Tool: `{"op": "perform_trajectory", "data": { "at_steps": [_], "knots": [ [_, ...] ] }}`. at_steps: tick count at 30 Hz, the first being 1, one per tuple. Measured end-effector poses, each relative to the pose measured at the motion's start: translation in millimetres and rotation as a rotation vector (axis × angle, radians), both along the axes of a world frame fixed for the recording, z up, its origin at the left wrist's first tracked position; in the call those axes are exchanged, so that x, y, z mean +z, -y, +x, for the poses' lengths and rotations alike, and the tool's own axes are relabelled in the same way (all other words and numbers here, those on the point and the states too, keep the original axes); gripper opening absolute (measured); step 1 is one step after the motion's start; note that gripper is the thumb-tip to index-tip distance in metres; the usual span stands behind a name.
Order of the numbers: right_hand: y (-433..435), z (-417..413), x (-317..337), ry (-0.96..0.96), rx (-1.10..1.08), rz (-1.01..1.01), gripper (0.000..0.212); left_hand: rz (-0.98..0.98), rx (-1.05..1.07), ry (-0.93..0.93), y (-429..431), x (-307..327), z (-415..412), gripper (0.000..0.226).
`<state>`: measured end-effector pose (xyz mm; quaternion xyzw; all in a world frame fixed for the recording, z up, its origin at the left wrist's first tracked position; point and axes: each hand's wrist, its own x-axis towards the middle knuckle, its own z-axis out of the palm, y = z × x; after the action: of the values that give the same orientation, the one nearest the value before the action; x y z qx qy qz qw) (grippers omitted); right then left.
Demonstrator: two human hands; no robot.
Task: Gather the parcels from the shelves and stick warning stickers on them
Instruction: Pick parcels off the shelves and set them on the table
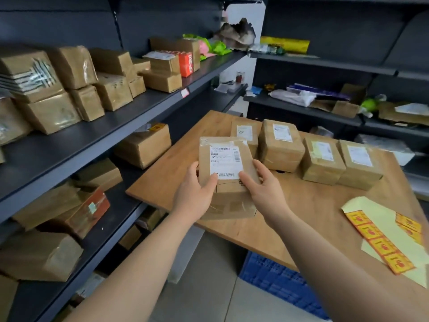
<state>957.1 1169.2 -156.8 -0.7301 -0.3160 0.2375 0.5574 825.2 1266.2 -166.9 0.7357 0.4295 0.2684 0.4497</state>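
- On the far left we see dark shelving (139,112), its boards crowded with taped brown parcels (72,66), and more of them on the 2 boards below.
- Further along the upper board a red box (186,63) stands upright among the brown ones.
- Our left hand (195,191) grips the left side of the held parcel (228,163), with the thumb lying on its top face near the bottom corner of the white label.
- The held parcel is a brown box with its labelled face tilted up toward us, at the near-left edge of the wooden table (301,205). We cannot tell whether its bottom rests on the wood.
- Our right hand (264,189) grips the right side of the same box, with the thumb on the label's lower edge and the fingers curled round the side.
- Behind the hands a row of 4 parcels (281,147) sits on the table, labels up and close beside one another.
- Under the table there is a blue crate (278,280) on the floor.
- At the right edge of the table lies a pale yellow backing sheet (380,219) carrying a strip of orange warning stickers (376,242), well apart from the held box.
- Behind the table, the right-hand shelves (325,63) hold bags and loose packaging.
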Motion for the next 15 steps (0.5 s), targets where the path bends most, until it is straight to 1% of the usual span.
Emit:
{"op": "perform_trajectory", "data": {
  "at_steps": [4,11,13,15],
  "knots": [
    [-44,41,-15,-0.021,0.039,-0.032,0.054,-0.014,-0.01,-0.011,-46,-15,37,0.058],
    [-125,112,-41,-0.019,0.153,-0.127,0.047,-0.063,0.063,-0.035,-124,-42,100,0.056],
    [-148,128,-49,-0.008,0.174,-0.146,0.045,-0.092,0.085,-0.046,-146,-54,113,0.059],
    [-171,140,-58,-0.002,0.196,-0.159,0.051,-0.117,0.095,-0.083,-169,-66,124,0.068]
  ]
}}
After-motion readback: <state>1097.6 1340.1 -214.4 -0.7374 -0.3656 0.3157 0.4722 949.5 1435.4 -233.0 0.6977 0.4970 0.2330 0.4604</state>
